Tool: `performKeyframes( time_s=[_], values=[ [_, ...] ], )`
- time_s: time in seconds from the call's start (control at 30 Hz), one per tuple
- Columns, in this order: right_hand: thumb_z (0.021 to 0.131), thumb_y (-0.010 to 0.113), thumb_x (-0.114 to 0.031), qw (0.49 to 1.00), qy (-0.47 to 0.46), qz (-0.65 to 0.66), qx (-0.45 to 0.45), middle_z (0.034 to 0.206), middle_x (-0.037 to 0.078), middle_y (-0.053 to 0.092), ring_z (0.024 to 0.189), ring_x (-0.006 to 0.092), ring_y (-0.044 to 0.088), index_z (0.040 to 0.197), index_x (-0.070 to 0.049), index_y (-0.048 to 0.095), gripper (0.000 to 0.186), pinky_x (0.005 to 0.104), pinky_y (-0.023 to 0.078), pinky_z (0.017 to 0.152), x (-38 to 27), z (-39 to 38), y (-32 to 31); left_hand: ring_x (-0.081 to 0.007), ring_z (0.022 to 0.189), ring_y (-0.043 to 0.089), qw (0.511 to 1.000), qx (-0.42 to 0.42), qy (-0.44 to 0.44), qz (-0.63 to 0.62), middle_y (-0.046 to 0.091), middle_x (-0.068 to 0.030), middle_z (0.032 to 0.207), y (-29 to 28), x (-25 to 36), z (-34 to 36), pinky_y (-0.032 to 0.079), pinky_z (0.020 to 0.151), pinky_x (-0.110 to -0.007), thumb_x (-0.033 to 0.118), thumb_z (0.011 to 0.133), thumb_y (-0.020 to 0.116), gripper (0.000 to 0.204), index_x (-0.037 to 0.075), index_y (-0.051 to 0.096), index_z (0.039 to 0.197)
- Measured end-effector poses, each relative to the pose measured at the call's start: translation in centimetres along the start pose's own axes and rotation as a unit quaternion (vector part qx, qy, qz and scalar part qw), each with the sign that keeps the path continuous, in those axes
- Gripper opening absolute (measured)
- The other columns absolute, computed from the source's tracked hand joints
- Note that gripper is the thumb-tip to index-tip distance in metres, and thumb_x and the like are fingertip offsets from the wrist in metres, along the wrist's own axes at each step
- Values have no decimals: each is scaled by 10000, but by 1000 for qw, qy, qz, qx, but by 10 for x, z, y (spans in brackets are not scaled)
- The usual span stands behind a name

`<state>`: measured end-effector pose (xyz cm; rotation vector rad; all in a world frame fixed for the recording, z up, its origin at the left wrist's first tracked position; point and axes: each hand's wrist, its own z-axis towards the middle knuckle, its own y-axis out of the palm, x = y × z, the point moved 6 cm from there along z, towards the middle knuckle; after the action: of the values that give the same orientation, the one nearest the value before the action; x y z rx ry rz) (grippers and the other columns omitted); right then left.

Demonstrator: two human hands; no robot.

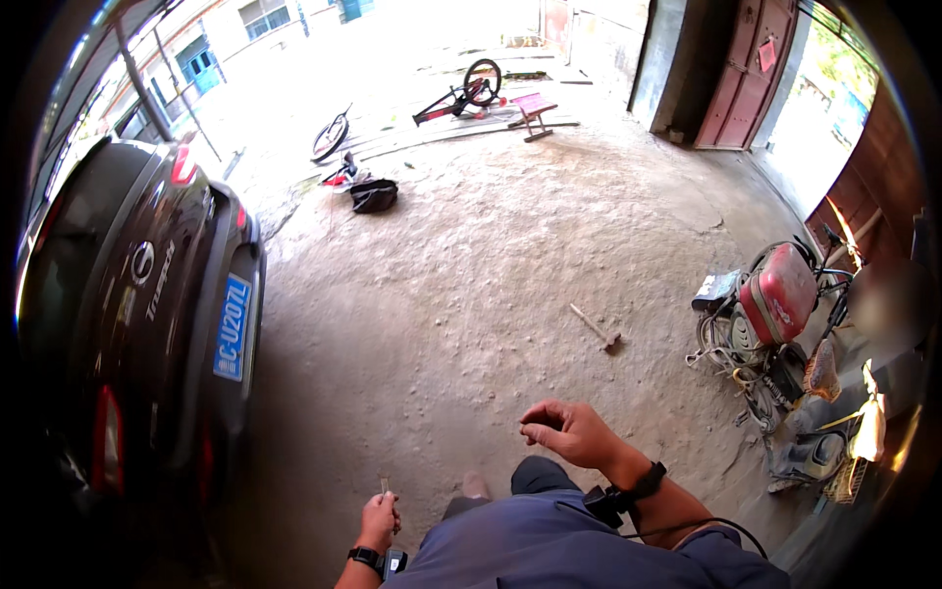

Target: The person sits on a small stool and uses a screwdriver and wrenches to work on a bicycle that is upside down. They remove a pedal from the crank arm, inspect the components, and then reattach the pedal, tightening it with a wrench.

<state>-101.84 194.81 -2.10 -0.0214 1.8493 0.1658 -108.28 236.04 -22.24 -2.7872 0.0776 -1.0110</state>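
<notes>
My left hand [380, 519], low in the view, is closed around a small, thin metal tool [385, 484]. Its end sticks up past my fingers, and its exact kind is too small to make out. In front of my body on the right, my right hand [573, 433] is raised above the floor. Its fingers curl in toward the thumb, and whatever may lie between the tips is too small to tell. A hammer [609, 340] with a wooden handle lies on the rough floor ahead, apart from both hands.
A dark car [147, 294] stands close on the left. On the right sits a red machine [782, 292] amid cables and dusty tools. Farther off are an overturned bicycle frame [453, 104], a loose wheel [331, 137], a black bag [374, 195] and a pink stool [533, 106].
</notes>
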Motion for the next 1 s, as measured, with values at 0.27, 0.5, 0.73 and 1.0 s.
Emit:
performKeyframes(
  time_s=[0.27, 0.5, 0.73, 1.0],
  values=[
    [967, 645, -110, 992, 33, 24, 117, 918, 62, 709, 839, 109, 675, 1073, 19, 668, 169, 251, 537, 763, -13, 116, -130, -132, 455, 484, 994, -72, 44, 65, 512, -29, 614, 120, 195, 154, 388, 422, -306, 336, 1042, 488, 325, 37, 616, 1032],
    [975, 641, -128, 992, 31, -10, 121, 921, 67, 718, 854, 131, 691, 1077, 15, 664, 178, 269, 546, 759, -74, 270, -261, -123, 472, 481, 986, -85, 35, 139, 519, -22, 619, 236, 334, 219, 388, 429, -305, 307, 1038, 498, 306, 34, 628, 997],
    [956, 664, -143, 992, 10, 41, 117, 907, 60, 706, 835, 117, 672, 1089, 10, 666, 203, 262, 530, 748, -142, 416, -355, -133, 484, 491, 984, -56, 26, 169, 546, -33, 632, 285, 444, 306, 416, 454, -306, 335, 1036, 502, 348, 26, 655, 989],
    [985, 614, -124, 969, 35, 92, 226, 941, 79, 714, 830, 143, 694, 1067, 13, 653, 164, 272, 542, 737, -181, 580, -471, -162, 512, 576, 950, -94, 91, 282, 627, -77, 650, 381, 610, 481, 476, 514, -338, 415, 1041, 438, 503, 4, 717, 957]
  ],
)
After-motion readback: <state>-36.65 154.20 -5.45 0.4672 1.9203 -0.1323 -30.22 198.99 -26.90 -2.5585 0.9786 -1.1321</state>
